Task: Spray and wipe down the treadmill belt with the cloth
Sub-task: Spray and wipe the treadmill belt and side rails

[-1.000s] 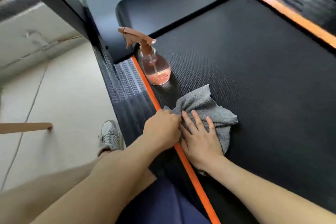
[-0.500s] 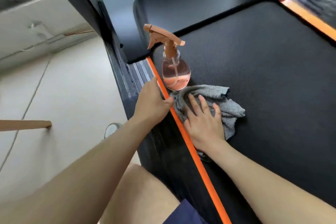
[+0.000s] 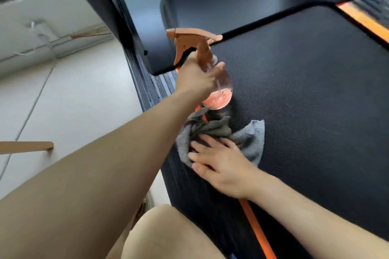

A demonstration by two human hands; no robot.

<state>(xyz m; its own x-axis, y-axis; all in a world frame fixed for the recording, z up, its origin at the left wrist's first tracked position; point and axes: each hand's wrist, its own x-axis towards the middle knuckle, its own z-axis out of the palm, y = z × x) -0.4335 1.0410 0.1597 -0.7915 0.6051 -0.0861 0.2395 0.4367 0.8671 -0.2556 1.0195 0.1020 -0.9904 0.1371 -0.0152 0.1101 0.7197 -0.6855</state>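
Left hand (image 3: 195, 82) grips the spray bottle (image 3: 221, 92) upright, nozzle pointing left (right hand (image 3: 223, 166) flat on cloth (image 3: 250, 143)).

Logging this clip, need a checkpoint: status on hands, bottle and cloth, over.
Left hand grips spray bottle below the trigger. Right hand flat on grey cloth, at belt left edge. Nothing seen in the way.

It looked like a room in a home: a treadmill (image 3: 315, 111) stood on a pale tiled floor (image 3: 80, 99) beside a wooden leg (image 3: 25, 147).
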